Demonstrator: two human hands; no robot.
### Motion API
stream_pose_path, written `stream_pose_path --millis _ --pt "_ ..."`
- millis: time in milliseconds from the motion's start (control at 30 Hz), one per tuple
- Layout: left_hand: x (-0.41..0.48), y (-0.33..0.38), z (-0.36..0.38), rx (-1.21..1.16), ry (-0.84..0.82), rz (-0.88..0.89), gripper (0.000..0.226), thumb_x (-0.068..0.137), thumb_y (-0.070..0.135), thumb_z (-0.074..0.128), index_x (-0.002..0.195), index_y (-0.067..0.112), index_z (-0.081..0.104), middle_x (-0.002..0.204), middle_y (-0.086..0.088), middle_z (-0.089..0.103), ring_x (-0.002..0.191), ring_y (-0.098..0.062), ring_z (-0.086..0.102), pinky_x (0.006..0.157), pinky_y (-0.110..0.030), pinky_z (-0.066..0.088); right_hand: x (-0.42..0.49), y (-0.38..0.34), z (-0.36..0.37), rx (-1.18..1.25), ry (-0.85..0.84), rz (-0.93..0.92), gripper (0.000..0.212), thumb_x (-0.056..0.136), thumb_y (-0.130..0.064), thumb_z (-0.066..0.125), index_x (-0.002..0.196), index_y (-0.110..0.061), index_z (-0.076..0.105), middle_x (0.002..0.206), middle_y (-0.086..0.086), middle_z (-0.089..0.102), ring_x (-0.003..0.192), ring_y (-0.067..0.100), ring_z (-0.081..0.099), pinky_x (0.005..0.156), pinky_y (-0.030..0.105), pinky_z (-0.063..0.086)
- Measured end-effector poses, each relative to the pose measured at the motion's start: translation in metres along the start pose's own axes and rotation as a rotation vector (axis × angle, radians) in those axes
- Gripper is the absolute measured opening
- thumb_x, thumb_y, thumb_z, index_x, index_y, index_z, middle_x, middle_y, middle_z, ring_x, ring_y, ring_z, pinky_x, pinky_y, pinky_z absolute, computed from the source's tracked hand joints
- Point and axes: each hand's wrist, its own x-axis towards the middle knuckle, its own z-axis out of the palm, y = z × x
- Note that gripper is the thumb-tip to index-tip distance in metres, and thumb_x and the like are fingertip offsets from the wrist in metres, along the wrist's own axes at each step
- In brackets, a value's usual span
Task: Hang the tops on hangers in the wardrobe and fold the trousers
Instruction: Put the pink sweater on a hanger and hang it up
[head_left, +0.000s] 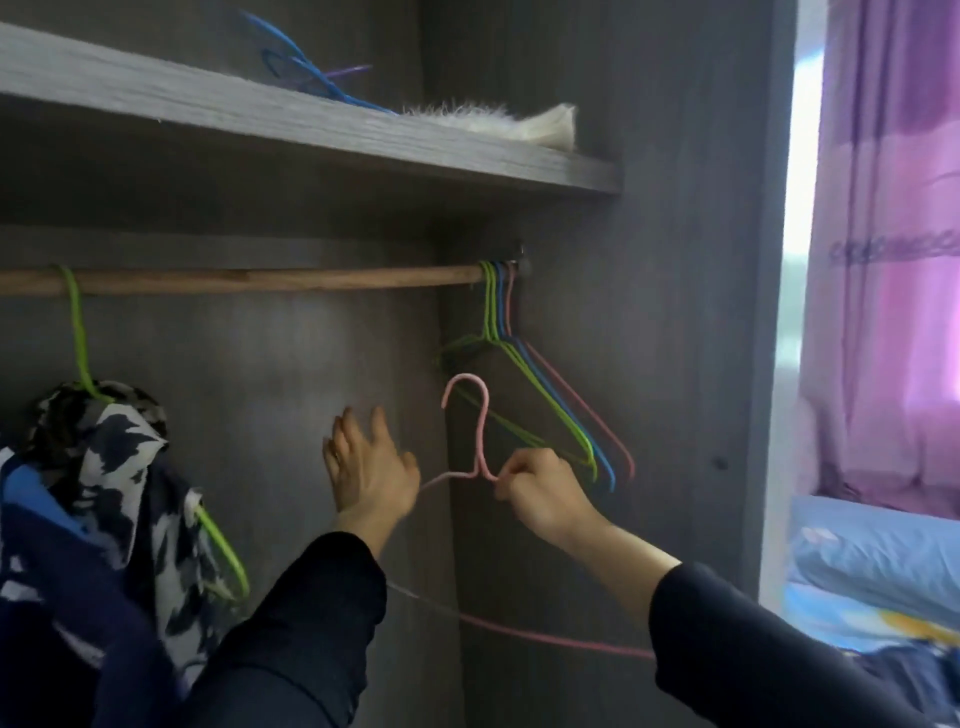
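We're below rail (260, 279): right hand (540, 499), fingers clamped on pink hanger (480, 426) neck. Left hand (369, 467) beside it, fingers spread, holding nothing. Patterned top (104, 457) hangs at rail's left end, spare hangers (545, 395) at its right.

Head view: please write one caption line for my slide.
The right hand pinches a pink hanger below the wardrobe rail, left hand open beside it; spare hangers hang at the rail's right end.

head view, close before the wooden rail (249, 279), faces into the wardrobe and slightly up; curtain (883, 260) to its right.
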Motion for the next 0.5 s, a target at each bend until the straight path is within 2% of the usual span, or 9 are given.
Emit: stream_pose_path --millis 67,133,300,400,500 --pt "-0.02 0.01 0.018 -0.038 -0.063 -0.018 0.065 0.095 0.026 0.044 0.151 0.013 0.015 0.155 -0.02 0.015 0.142 -0.035 0.014 0.118 -0.046 0.01 -0.02 0.01 -0.002 -0.043 -0.033 0.04 0.006 0.076 -0.016 0.062 0.073 -0.019 0.065 0.074 0.001 0.064 0.078 0.021 0.062 0.063 0.025 0.042" --pt "-0.044 0.019 0.03 -0.09 -0.082 0.0 0.062 0.096 0.025 0.043 0.151 0.014 0.018 0.152 -0.02 0.022 0.14 -0.035 0.02 0.116 -0.044 0.014 -0.045 0.023 -0.006 -0.071 -0.06 0.106 0.005 0.078 -0.025 0.064 0.078 -0.02 0.066 0.077 0.001 0.065 0.079 0.022 0.063 0.064 0.028 0.046" --pt "-0.133 0.036 0.064 -0.347 -0.209 -0.071 0.052 0.099 0.023 0.04 0.147 0.011 0.028 0.145 -0.022 0.033 0.133 -0.036 0.03 0.109 -0.046 0.024 -0.117 0.069 -0.024 -0.165 -0.023 0.269 0.047 0.08 -0.058 0.062 0.057 -0.017 0.058 0.054 -0.005 0.056 0.052 0.015 0.054 0.045 0.023 0.037" --pt "-0.198 0.053 0.091 -0.405 -0.356 -0.096 0.048 0.101 0.024 0.035 0.147 0.013 0.028 0.147 -0.019 0.03 0.135 -0.033 0.027 0.109 -0.046 0.025 -0.164 0.098 -0.044 -0.3 -0.011 0.318 0.058 0.078 -0.068 0.054 0.056 -0.014 0.062 0.053 -0.001 0.057 0.05 0.02 0.059 0.047 0.029 0.043" --pt "-0.257 0.084 0.108 -0.463 -0.409 -0.109 0.045 0.099 0.022 0.038 0.143 0.011 0.037 0.145 -0.019 0.036 0.132 -0.033 0.03 0.108 -0.042 0.025 -0.21 0.13 -0.072 -0.424 0.006 0.386 0.066 0.078 -0.072 0.05 0.052 -0.013 0.058 0.049 -0.001 0.05 0.047 0.019 0.051 0.049 0.031 0.041"
